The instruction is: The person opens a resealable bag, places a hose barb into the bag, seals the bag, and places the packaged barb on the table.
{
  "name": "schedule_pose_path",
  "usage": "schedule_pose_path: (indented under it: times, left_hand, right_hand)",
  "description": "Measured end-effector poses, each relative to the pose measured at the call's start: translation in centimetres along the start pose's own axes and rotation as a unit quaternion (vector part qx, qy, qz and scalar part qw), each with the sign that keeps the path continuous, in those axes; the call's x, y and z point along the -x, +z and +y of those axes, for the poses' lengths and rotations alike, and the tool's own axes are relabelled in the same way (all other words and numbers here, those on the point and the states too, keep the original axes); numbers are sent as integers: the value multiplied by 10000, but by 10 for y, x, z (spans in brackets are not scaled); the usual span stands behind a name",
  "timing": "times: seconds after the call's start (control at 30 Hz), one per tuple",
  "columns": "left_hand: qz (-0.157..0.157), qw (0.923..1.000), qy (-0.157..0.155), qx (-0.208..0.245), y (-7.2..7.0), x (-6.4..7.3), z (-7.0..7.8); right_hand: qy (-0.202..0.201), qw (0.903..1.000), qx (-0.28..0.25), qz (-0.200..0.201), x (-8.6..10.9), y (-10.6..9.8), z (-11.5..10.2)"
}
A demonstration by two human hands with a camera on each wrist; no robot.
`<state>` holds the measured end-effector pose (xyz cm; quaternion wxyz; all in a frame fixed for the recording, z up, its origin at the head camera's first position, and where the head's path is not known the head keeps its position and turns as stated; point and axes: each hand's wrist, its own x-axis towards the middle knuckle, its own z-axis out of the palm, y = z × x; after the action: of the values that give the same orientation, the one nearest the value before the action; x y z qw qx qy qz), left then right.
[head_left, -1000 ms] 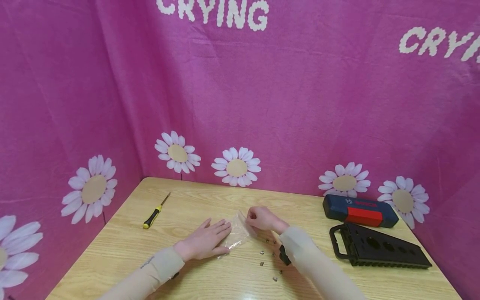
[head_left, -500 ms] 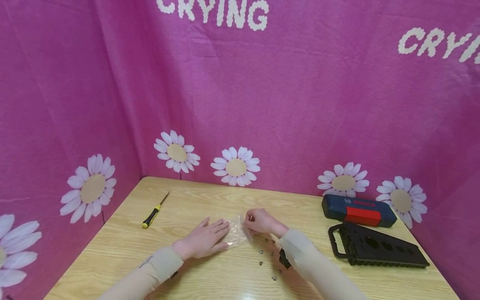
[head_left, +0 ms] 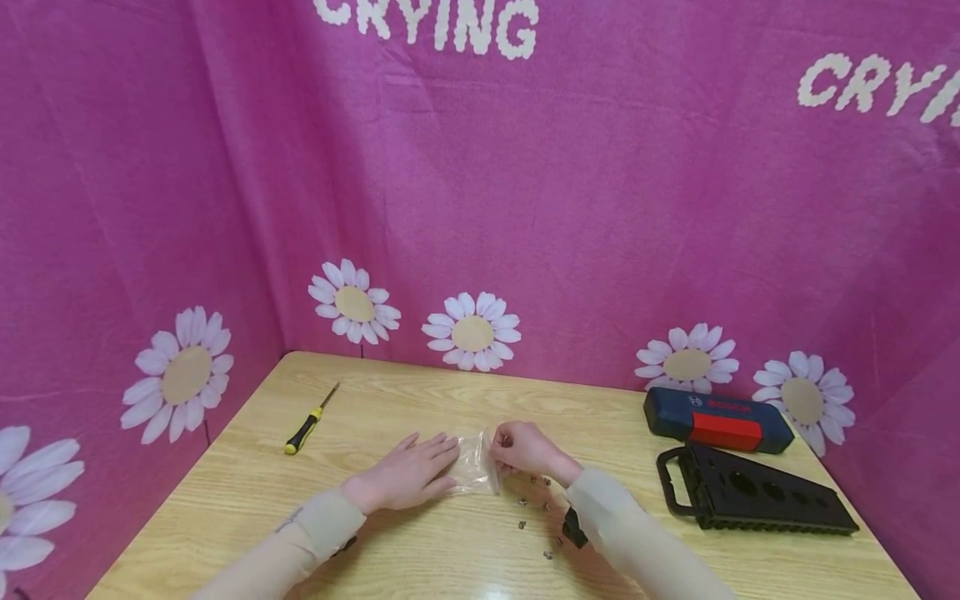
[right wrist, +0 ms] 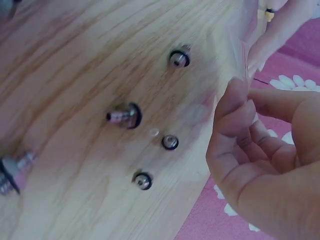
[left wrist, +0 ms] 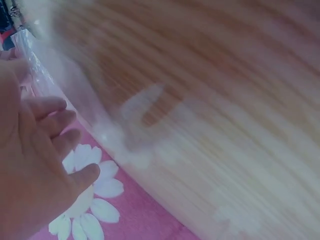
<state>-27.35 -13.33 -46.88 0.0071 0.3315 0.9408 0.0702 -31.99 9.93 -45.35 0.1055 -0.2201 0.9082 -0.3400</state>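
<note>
A clear plastic zip bag [head_left: 471,463] lies on the wooden table between the two hands. My left hand [head_left: 408,473] rests with straight fingers on its left side; in the left wrist view the fingers [left wrist: 60,125] are extended and a bag edge [left wrist: 40,65] shows beyond them. At the opposite edge, my right hand [head_left: 528,450] pinches the bag between thumb and index finger, plain in the right wrist view, where the hand [right wrist: 260,145] has its other fingers curled. Several small metal fittings [right wrist: 127,116] with black rings are scattered on the table near the right hand.
A yellow-and-black screwdriver [head_left: 311,421] lies at the table's left. On the right are a blue-and-red Bosch case [head_left: 720,421] and a black handled holder [head_left: 772,490]. A pink cloth with daisies [head_left: 510,208] hangs behind the table [head_left: 405,554].
The bag's right edge has turned more upright and straightened as the right hand shifted slightly toward me. My left hand stays on the bag. The fittings have not moved.
</note>
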Motion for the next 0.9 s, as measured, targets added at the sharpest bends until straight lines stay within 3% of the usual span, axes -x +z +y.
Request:
schedule_pose_path:
  times: [0.07,0.2,0.3,0.4,0.5,0.63,0.8,0.9]
  left_hand:
    - [315,9994,-9,-140,1,-4,3]
    - [1308,9913,-24,-148,1,-14,12]
    - [1723,9837,-186,482,0,-23,20]
    - [1665,9734,-500,1493,-1,-31,27]
    - [1461,9533,-836,2508,-3,-36,33]
    - [1143,9167,-1391,3568,-3,-40,38]
    - [986,8707,-1830,4456,-1,-41,41]
    - [927,8475,-2045,4810,0,-41,41]
  right_hand:
    - [78,10000,-20,53,2,0,-2]
    - [229,9996,-82,137,3,1,-5]
    - [277,9994,-116,174,3,2,-6]
    - [290,9990,-270,183,4,2,-6]
    - [326,9976,-603,114,6,2,-8]
    - [365,9951,-916,-43,7,2,-11]
    - [365,9949,-940,-50,10,1,-14]
    - [451,9933,-1068,-47,11,1,-15]
